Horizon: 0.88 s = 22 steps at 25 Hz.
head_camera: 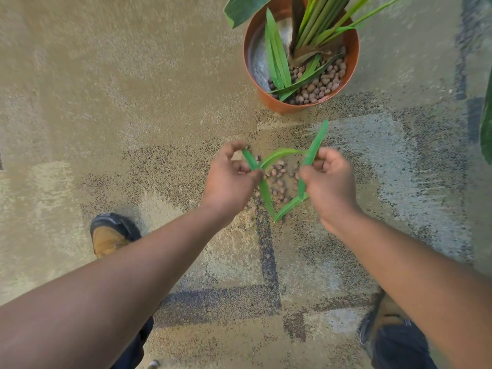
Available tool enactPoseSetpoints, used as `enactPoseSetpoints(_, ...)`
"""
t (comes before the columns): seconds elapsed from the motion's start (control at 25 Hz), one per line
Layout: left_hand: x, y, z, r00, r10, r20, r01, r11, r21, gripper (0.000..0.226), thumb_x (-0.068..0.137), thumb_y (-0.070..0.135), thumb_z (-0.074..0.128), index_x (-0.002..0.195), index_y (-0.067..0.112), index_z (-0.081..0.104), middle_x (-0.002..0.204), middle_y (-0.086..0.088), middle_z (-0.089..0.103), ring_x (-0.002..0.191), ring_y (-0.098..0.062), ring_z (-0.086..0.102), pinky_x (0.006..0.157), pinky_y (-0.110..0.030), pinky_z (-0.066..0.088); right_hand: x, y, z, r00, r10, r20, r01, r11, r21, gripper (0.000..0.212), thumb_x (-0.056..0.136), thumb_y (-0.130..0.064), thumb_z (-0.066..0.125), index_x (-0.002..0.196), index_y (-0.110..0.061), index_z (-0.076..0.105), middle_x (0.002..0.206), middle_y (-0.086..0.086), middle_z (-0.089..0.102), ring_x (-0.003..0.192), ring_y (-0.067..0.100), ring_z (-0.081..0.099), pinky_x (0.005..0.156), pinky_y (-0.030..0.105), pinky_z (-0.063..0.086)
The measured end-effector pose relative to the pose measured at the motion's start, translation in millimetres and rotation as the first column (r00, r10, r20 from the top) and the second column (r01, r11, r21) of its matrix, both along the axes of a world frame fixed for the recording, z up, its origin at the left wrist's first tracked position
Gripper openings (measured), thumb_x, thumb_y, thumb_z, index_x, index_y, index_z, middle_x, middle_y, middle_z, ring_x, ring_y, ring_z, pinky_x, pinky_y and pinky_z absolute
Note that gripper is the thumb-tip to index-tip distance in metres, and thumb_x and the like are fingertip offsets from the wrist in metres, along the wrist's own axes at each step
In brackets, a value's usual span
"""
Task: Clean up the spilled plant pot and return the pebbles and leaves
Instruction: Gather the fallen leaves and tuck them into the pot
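Head camera is looking down at a carpet [133, 102] with beige and dark patches, where a person is standing with both bare arms reaching forward. The left hand [231, 179] is curling its fingers around a green leaf [259, 179], and this leaf is sticking out above and below the hand. The right hand [328, 179] is also closing loosely around a long green leaf [315, 143], whose tip is pointing up toward the pot. Another leaf [288, 206] is hanging out below this hand, and a thin curved leaf [279, 154] is bending between the two hands. How tightly the fingers are pressing is hard to tell, because both hands are a little blurred.

Between and under the hands, a small heap of brown pebbles [278, 179] is lying on the carpet. Whether the hands are touching the floor cannot be told.

Beyond the hands, well apart from them, an orange plant pot [354, 46] is standing upright. Inside it, green stems [319, 20] are rising, several loose leaves [277, 57] are leaning against the inner wall, and more pebbles [323, 81] are covering the near side of the filling.

One brown shoe [110, 234] is showing at the left, and the other shoe [383, 318] at the lower right.
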<state>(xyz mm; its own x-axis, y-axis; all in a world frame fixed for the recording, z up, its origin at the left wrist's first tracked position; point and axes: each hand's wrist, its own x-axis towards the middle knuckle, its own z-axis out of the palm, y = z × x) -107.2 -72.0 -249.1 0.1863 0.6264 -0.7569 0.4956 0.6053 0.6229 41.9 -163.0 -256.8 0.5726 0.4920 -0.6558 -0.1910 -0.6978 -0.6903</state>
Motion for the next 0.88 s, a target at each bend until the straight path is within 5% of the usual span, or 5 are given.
enactPoseSetpoints(0.16, 45, 37, 23, 0.983, 0.1, 0.154, -0.115, 0.989, 0.092, 0.038, 0.09, 0.0, 0.071, 0.115, 0.024, 0.057, 0.093, -0.01, 0.071, 0.071, -0.018, 0.072, 0.065, -0.031, 0.063, 41, 43, 26, 0.977, -0.212, -0.002, 0.207, 0.952, 0.226, 0.023, 0.09, 0.005, 0.065, 0.11, -0.007, 0.065, 0.087, 0.003, 0.067, 0.065, 0.009, 0.065, 0.057, 0.022, 0.055)
enactPoseSetpoints(0.28, 76, 70, 26, 0.969, 0.188, 0.158, -0.202, 0.976, 0.076, 0.023, 0.092, -0.003, 0.069, 0.104, 0.014, 0.061, 0.104, -0.014, 0.069, 0.076, -0.019, 0.074, 0.063, -0.022, 0.059, 68, 82, 29, 0.976, -0.213, 0.033, 0.204, 0.963, 0.175, 0.027, 0.092, 0.002, 0.067, 0.119, -0.006, 0.066, 0.094, 0.004, 0.071, 0.075, 0.012, 0.072, 0.06, 0.019, 0.056)
enactPoseSetpoints(0.44, 99, 91, 17, 0.953, 0.291, 0.089, -0.296, 0.954, 0.052, 0.018, 0.091, -0.006, 0.068, 0.093, 0.01, 0.061, 0.098, -0.012, 0.068, 0.084, -0.024, 0.075, 0.062, -0.026, 0.064, 83, 119, 14, 0.986, -0.124, 0.109, 0.123, 0.992, 0.021, 0.024, 0.09, 0.006, 0.064, 0.097, -0.016, 0.071, 0.093, 0.001, 0.075, 0.081, 0.018, 0.076, 0.056, 0.025, 0.06)
enactPoseSetpoints(0.64, 108, 108, 4, 0.972, 0.222, -0.079, -0.213, 0.971, 0.105, 0.015, 0.092, -0.004, 0.066, 0.101, 0.007, 0.066, 0.088, -0.007, 0.068, 0.078, -0.022, 0.073, 0.072, -0.042, 0.066, 97, 137, -6, 0.973, -0.067, 0.222, 0.091, 0.991, -0.098, 0.025, 0.087, 0.008, 0.058, 0.096, -0.011, 0.072, 0.095, 0.004, 0.075, 0.087, 0.021, 0.074, 0.077, 0.047, 0.066)
enactPoseSetpoints(0.88, 114, 116, 3, 0.977, 0.042, -0.209, -0.002, 0.982, 0.188, 0.011, 0.087, 0.002, 0.069, 0.088, 0.01, 0.061, 0.096, -0.011, 0.072, 0.084, -0.027, 0.075, 0.076, -0.044, 0.066, 100, 140, -11, 0.94, -0.024, 0.341, 0.082, 0.984, -0.158, 0.022, 0.087, -0.001, 0.067, 0.104, -0.013, 0.073, 0.099, 0.005, 0.074, 0.089, 0.025, 0.074, 0.076, 0.043, 0.066)
